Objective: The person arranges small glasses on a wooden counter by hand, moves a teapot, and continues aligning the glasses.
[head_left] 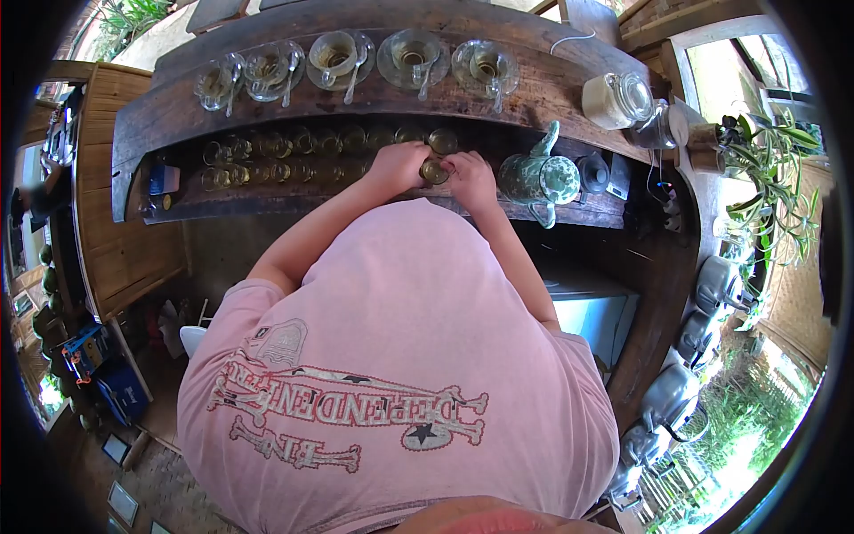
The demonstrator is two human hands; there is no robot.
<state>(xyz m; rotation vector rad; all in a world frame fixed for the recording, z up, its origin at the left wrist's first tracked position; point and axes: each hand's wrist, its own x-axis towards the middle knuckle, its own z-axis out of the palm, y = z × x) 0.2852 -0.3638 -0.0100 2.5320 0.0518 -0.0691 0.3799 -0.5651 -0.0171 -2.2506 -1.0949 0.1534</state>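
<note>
Both of my hands are at the lower wooden shelf, in front of two rows of small glass cups (301, 140). A small glass cup (434, 172) sits between my left hand (400, 166) and my right hand (471, 181), with the fingers of both closed on it. Another glass cup (442, 141) stands just behind it. To the right of my right hand is a green speckled pot (538, 178). On the upper counter (551, 76), several glass cups on saucers (414, 59) stand in a row, with spoons (356, 76) beside them.
A lidded glass jar (616, 100) stands on the counter's right part. A blue box (164, 179) lies at the shelf's left end. Metal kettles (672, 396) line the right side, below a potted plant (769, 156). Wooden panelling (129, 187) is at the left.
</note>
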